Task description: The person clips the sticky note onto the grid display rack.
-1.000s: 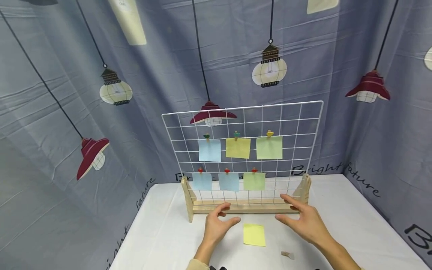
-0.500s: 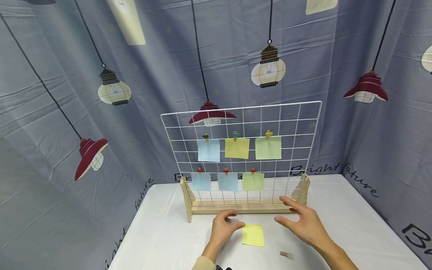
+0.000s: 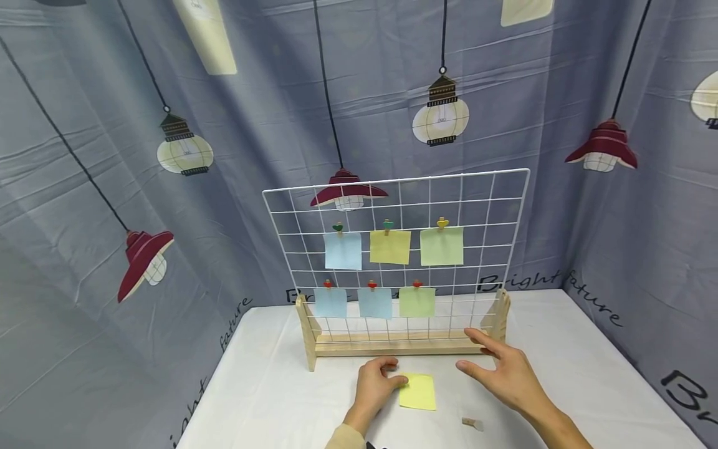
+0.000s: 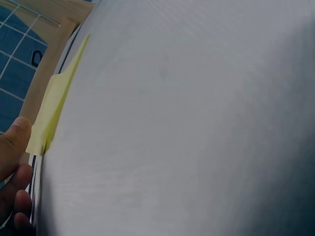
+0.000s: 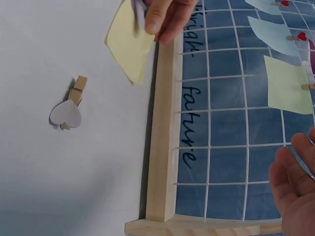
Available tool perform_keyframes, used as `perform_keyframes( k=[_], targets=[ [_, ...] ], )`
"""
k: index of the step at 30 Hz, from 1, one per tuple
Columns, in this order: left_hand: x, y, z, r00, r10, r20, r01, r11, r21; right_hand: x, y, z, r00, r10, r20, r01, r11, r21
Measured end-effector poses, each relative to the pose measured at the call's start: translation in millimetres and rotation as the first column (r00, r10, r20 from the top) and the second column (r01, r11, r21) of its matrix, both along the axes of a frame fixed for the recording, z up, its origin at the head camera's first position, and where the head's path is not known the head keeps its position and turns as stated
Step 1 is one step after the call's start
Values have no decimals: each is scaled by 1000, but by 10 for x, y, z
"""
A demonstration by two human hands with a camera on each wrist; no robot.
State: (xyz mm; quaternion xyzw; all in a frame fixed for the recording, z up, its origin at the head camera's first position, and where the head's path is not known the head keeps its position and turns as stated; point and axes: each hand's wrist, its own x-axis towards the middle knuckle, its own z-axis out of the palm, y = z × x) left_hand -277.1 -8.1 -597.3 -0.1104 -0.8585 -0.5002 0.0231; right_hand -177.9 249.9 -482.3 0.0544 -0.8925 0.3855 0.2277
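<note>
A yellow sticky note point(image 3: 417, 394) lies on the white table in front of a wire grid. My left hand point(image 3: 374, 385) is at the note's left corner, thumb over its edge. The thumb and curved fingers stand apart; whether the thumb presses the paper I cannot tell. In the left wrist view the note point(image 4: 56, 98) shows edge-on beside the thumb. To the right, my right hand point(image 3: 507, 377) hovers with thumb and fingers spread, holding nothing. Nearer me lies a small wooden clothespin point(image 5: 76, 91) with a pale heart point(image 5: 67, 114) on it.
The white wire grid point(image 3: 477, 252) stands upright in a wooden base point(image 3: 392, 347). Blue, yellow and green notes hang on it in two rows, such as a yellow note point(image 3: 390, 247) and a green note point(image 3: 442, 246), each under a heart clothespin. A lamp-print curtain point(image 3: 224, 156) surrounds the table.
My left hand has come down and to the right, reaching the yellow note's corner. The right hand stays nearly where it was. The view has shifted slightly.
</note>
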Motion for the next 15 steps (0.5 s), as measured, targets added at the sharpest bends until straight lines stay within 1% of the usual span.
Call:
perform_keyframes(
  k=[4, 8, 12, 15],
  targets=[
    [5, 27, -6, 998, 22, -59, -26, 997, -70, -4, -3, -17, 1000, -2, -20, 2, 1000, -6],
    [-2, 60, -43, 992, 42, -120, -58, 989, -133, 6, -4, -21, 1000, -8, -21, 7, 1000, -11],
    [12, 85, -68, 988, 58, -142, -82, 982, -173, 19, -5, -41, 1000, -7, -17, 7, 1000, -15],
    [27, 90, -69, 990, 56, -131, -78, 982, -171, 32, 0, -60, 1000, -6, -4, 6, 1000, -23]
  ],
)
